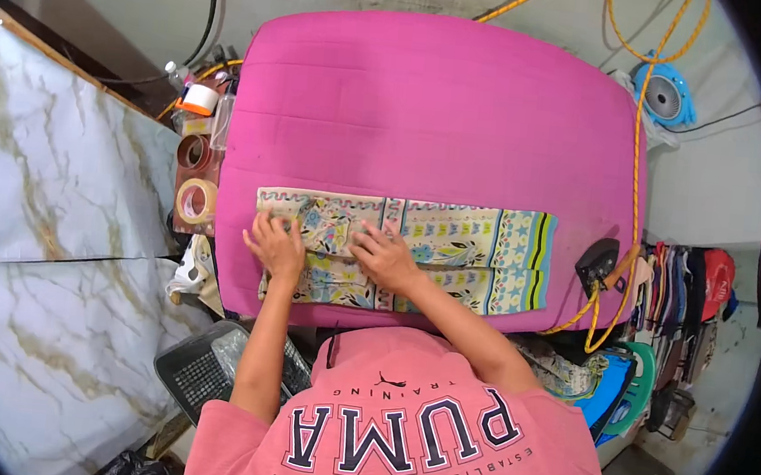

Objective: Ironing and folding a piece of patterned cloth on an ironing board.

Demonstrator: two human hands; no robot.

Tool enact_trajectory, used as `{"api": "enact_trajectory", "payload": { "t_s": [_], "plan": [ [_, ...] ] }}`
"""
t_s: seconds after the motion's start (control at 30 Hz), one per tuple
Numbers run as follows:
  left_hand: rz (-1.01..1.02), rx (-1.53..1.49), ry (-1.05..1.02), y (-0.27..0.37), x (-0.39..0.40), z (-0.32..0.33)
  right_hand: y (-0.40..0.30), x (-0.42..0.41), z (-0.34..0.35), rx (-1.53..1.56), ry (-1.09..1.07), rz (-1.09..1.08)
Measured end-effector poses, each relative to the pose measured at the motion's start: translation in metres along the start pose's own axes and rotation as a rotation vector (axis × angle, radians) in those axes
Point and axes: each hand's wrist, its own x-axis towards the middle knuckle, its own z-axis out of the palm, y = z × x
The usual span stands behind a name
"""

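A folded length of patterned cloth (450, 257), printed with flowers, butterflies and stars, lies along the near side of a padded pink table cover (499, 126). Yellow, black and blue stripes mark its right end, and a lengthwise fold runs through the middle. My left hand (278, 245) rests on the left end of the cloth, fingers spread. Close by, my right hand (385, 257) touches it left of the middle with fingers apart and slightly bent. The cloth is a little rumpled between my hands. To its right stands a clothes iron (598, 267) with a brown handle and a yellow cord.
Tape rolls (197, 201) and a clear spray bottle (222, 118) stand on a ledge at the left. The iron's yellow cord (637, 158) hangs down the right side. Below left is a dark plastic basket (189, 373). A blue fan (665, 93) and hanging clothes (678, 291) are at the right.
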Motion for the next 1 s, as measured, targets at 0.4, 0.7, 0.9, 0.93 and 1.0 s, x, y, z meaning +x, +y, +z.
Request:
{"api": "enact_trajectory", "payload": {
  "t_s": [0.4, 0.7, 0.9, 0.93, 1.0],
  "plan": [
    [-0.04, -0.135, -0.183, 0.017, 0.007, 0.018, -0.012, 0.005, 0.023, -0.087, 0.051, -0.047],
    [-0.084, 0.164, -0.575, 0.046, 0.011, 0.027, 0.007, 0.067, 0.031, 0.006, -0.041, 0.042],
    [-0.096, 0.192, -0.428, 0.053, -0.03, 0.043, -0.002, 0.123, 0.056, 0.156, 0.181, 0.139],
    [-0.127, 0.1, -0.447, 0.058, -0.034, 0.037, -0.005, 0.126, 0.057, 0.145, 0.125, 0.172],
    [-0.161, 0.007, -0.472, 0.06, -0.035, 0.03, -0.011, 0.129, 0.055, 0.117, 0.005, 0.241]
  ]
}}
